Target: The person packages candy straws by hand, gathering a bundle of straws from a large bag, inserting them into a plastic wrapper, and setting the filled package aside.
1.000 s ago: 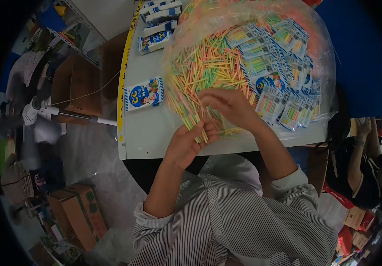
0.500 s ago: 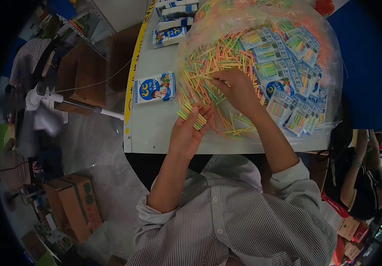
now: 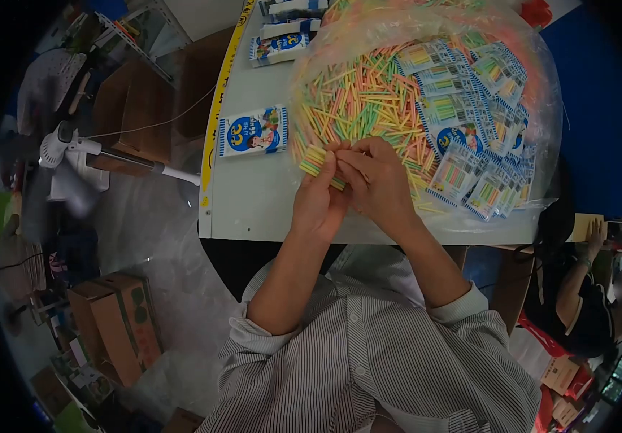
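Observation:
A small bundle of yellow and green candy sticks point(image 3: 313, 160) lies in my left hand point(image 3: 318, 206), which is closed around it with the thumb on top. My right hand point(image 3: 381, 184) meets it from the right, its fingers pinched on the bundle's right end. The fingers hide that end. Just beyond both hands spreads a heap of loose pink, yellow and green candy sticks point(image 3: 358, 97) in a large clear plastic bag point(image 3: 542, 79). Filled sachets point(image 3: 449, 108) with striped edges lie on the heap's right side. Left of my hands, a blue and white packet point(image 3: 253, 131) rests flat on the table.
More packets point(image 3: 280, 47) line the far left of the white table point(image 3: 253, 198), whose left edge carries yellow tape point(image 3: 207, 162). A white fan point(image 3: 62, 151) stands left of it, above a cardboard box point(image 3: 116, 325) on the floor. Another person point(image 3: 578, 296) sits at the right.
My right hand has come from the stick heap back to my left hand, and the two now touch. My left hand has shifted slightly up and right with the bundle.

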Demonstrator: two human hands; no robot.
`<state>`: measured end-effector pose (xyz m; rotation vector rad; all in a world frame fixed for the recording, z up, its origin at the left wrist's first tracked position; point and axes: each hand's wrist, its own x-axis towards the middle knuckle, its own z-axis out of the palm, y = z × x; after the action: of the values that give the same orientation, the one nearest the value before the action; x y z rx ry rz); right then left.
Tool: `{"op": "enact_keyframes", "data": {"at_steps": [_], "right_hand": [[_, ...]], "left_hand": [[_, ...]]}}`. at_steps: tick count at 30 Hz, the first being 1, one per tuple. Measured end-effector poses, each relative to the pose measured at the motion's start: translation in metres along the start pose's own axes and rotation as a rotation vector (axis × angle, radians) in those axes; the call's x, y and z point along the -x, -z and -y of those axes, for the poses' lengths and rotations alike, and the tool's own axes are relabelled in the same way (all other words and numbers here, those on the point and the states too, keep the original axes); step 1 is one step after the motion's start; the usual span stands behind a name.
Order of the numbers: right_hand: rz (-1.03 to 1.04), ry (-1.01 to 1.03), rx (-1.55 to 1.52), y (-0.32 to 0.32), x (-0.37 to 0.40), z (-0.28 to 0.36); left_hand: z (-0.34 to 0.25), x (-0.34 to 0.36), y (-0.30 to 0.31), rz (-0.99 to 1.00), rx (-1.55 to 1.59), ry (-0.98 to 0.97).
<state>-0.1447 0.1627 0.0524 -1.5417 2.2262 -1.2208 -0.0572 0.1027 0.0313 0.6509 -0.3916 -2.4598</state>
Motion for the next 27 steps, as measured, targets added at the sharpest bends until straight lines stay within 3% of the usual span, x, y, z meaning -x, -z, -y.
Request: {"op": "enact_keyframes", "data": {"at_steps": [2, 4, 5, 7, 10, 11, 13, 14, 15, 17, 18, 20, 23, 24, 26, 27], "right_hand": [[-0.013, 0.057, 0.067, -0.004, 0.01, 0.001], [-0.11, -0.338, -0.713, -0.01, 0.015, 0.009], [-0.113, -0.337, -0.713, -0.011, 0.016, 0.015], [-0.066, -0.77, -1.559, -0.01, 0.016, 0.028], [0.035, -0.708, -1.369, -0.012, 0.02, 0.023], [0.033, -0.703, -1.37, -0.007, 0.02, 0.021], [-0.063, -0.147, -0.379, 0.007, 0.022, 0.009], [-0.061, -0.153, -0.375, 0.016, 0.02, 0.003], [0.118, -0.049, -0.5, 0.025, 0.014, -0.003], [0.424, 0.086, -0.623, 0.038, 0.007, -0.006], [0.425, 0.063, -0.628, 0.04, 0.006, -0.009], [0.687, 0.083, -0.656, 0.043, 0.005, -0.016], [0.761, -0.02, -0.785, 0.04, 0.013, -0.022], [0.766, -0.019, -0.787, 0.036, 0.016, -0.019], [0.181, -0.356, -0.897, 0.026, 0.024, -0.01], [0.183, -0.354, -0.898, 0.026, 0.027, -0.012]], "left_hand": [[-0.002, 0.001, -0.001, -0.013, -0.02, -0.037], [-0.003, 0.0, -0.002, -0.011, -0.043, -0.086], [0.0, -0.001, -0.001, -0.04, -0.156, -0.173], [0.006, 0.0, -0.001, -0.061, -0.271, -0.258], [0.006, 0.004, -0.004, -0.121, -0.305, -0.303], [0.0, 0.007, -0.002, -0.076, -0.242, -0.199], [-0.011, 0.02, 0.0, -0.038, -0.175, -0.088], [-0.017, 0.028, -0.003, -0.012, -0.251, 0.095], [-0.022, 0.033, -0.005, 0.016, -0.324, 0.282], [-0.022, 0.042, 0.0, 0.09, -0.383, 0.349], [-0.02, 0.047, 0.002, 0.171, -0.447, 0.398], [-0.019, 0.051, 0.003, 0.179, -0.446, 0.423], [-0.012, 0.055, 0.013, 0.167, -0.431, 0.453], [-0.01, 0.055, 0.015, 0.157, -0.42, 0.466], [-0.01, 0.056, 0.015, 0.135, -0.426, 0.471], [-0.011, 0.056, 0.015, 0.116, -0.432, 0.481]]}}
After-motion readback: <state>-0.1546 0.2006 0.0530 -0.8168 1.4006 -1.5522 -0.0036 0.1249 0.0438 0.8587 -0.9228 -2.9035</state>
